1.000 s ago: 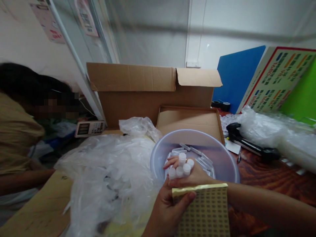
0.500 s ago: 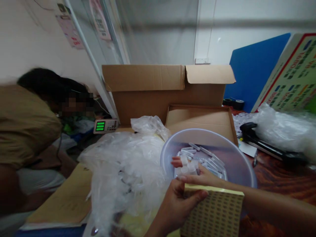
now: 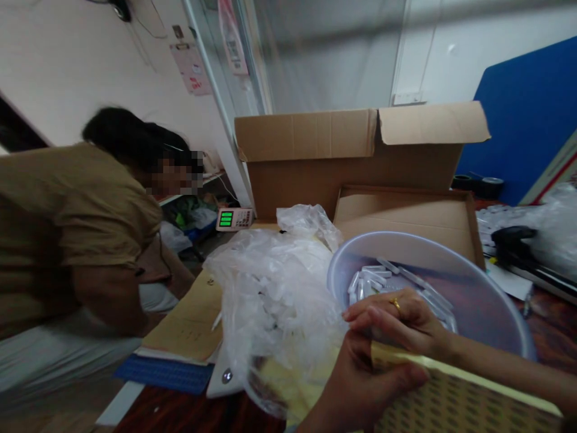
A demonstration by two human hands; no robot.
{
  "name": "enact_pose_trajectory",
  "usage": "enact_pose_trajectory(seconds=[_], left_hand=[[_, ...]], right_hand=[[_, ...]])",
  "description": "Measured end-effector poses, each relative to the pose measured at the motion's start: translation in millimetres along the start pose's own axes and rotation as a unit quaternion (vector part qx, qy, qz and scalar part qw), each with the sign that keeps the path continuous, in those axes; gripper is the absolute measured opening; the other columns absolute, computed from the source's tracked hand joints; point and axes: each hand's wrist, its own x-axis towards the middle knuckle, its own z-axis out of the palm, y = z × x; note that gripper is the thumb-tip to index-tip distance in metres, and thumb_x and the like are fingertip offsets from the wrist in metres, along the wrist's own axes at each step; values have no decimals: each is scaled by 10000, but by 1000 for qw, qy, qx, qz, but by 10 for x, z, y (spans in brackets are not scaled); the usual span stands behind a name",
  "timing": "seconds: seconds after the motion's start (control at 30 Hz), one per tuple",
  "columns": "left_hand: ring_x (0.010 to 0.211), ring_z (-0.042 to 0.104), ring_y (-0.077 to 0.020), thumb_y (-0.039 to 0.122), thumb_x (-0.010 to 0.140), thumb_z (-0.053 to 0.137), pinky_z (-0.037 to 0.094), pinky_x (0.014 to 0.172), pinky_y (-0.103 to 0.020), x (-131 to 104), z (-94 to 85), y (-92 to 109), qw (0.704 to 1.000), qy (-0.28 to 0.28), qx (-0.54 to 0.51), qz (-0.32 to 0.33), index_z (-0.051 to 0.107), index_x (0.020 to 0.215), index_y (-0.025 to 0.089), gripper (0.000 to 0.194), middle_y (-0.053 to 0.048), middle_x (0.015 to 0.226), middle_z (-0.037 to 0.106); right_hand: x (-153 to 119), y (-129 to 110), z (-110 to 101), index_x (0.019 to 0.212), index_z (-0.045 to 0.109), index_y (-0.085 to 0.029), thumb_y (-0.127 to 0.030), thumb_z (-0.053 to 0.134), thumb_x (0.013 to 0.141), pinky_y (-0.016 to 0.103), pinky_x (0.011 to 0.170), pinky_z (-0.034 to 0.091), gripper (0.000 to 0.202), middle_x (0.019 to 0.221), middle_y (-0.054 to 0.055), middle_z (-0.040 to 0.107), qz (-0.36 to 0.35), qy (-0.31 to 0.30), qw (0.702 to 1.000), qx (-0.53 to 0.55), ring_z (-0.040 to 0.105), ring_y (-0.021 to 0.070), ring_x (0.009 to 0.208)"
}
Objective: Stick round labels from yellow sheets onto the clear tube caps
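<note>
My left hand (image 3: 360,379) is closed on a stack of yellow sticker sheets (image 3: 469,397) printed with rows of small dark marks, its thumb lying across the front. Just above the stack's top edge, my right hand (image 3: 406,319), with a ring on one finger, is turned back upward. Its fingers are curled against the left hand's fingers, and whatever they hold is hidden. Beyond both hands stands a translucent plastic basin (image 3: 491,300). Several clear tubes (image 3: 374,279) lie inside it, partly covered by the right hand.
A crumpled clear plastic bag (image 3: 274,294) with small pale pieces lies left of the basin. Behind stands an open cardboard box (image 3: 306,174). A scale display (image 3: 234,219) glows green. At left, a person (image 3: 90,228) bends over beside a brown folder (image 3: 180,325).
The view has swung left and down. My right hand, palm showing several small whitish pieces before, has turned over and curled; those pieces are now out of sight. My left hand keeps the sticker sheets.
</note>
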Motion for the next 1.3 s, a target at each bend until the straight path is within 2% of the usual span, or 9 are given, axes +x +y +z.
enact_pose_trajectory(seconds=[0.13, 0.23, 0.33, 0.4, 0.6, 0.87, 1.03, 1.17, 1.3], left_hand=[[535, 501, -82, 527, 611, 830, 402, 504, -180, -21, -7, -38, 987, 137, 66, -47, 730, 580, 112, 429, -21, 572, 609], [541, 584, -120, 505, 618, 828, 457, 504, -186, -54, -49, 3, 967, 229, 107, -39, 786, 664, 153, 358, -49, 609, 699], [549, 649, -156, 454, 625, 827, 509, 509, -194, -122, -97, 58, 940, 302, 159, -4, 795, 674, 195, 265, -47, 615, 727], [578, 675, -182, 420, 645, 815, 534, 513, -212, -174, -106, 69, 920, 329, 209, 36, 794, 674, 216, 207, -43, 628, 734], [624, 702, -201, 332, 721, 772, 540, 472, -215, -243, -44, 63, 861, 315, 367, 159, 796, 672, 243, 104, -37, 715, 755], [384, 572, -106, 222, 751, 731, 531, 463, -185, -266, -7, 117, 794, 279, 464, 276, 703, 493, 220, 260, 42, 450, 624], [498, 639, -152, 232, 724, 748, 598, 643, -259, -292, 44, 122, 753, 305, 509, 285, 633, 412, 220, 333, 28, 412, 582], [370, 555, -105, 230, 704, 764, 551, 503, -200, -283, 40, 113, 775, 309, 467, 293, 615, 404, 197, 337, 40, 396, 575], [422, 630, -149, 305, 763, 735, 517, 408, -188, -273, -45, 73, 870, 286, 377, 138, 761, 596, 196, 201, -2, 541, 697]], right_hand=[[139, 87, -159, 975, 762, -216, -619, 199, 992, 317, 864, 529, 692, 1019, 71, 730, 144, -95, 974, 145, 691, 172, 933], [183, 138, -433, 1147, 678, -208, -654, 326, 954, 331, 918, 493, 600, 1221, 81, 655, 223, -17, 937, 267, 625, 184, 1098], [74, 18, -639, 1013, 664, -193, -448, 603, 904, 285, 852, 481, 284, 1061, 58, 683, 194, 124, 963, 143, 634, 150, 976], [-64, -118, -642, 945, 649, -187, -329, 682, 866, 291, 845, 466, 166, 942, 38, 672, 130, 134, 982, -25, 621, 147, 917], [-359, -334, -294, 957, 616, -215, -163, 676, 876, 361, 924, 363, 114, 933, -6, 670, -64, 117, 910, -393, 591, 150, 958], [-402, -432, -169, 943, 634, -225, -98, 608, 910, 395, 997, 278, 134, 907, -29, 689, -64, 140, 897, -415, 581, 150, 976], [-410, -451, -147, 952, 632, -232, -128, 583, 935, 381, 1024, 243, 117, 908, -29, 691, -60, 132, 898, -415, 587, 147, 974], [-442, -457, -135, 953, 604, -211, -141, 534, 968, 362, 1035, 226, 100, 918, -20, 682, -55, 124, 895, -424, 583, 137, 981], [-475, -499, -154, 1021, 569, -213, -93, 492, 969, 333, 1047, 244, 152, 991, 6, 643, -57, 96, 916, -386, 552, 135, 1048]])
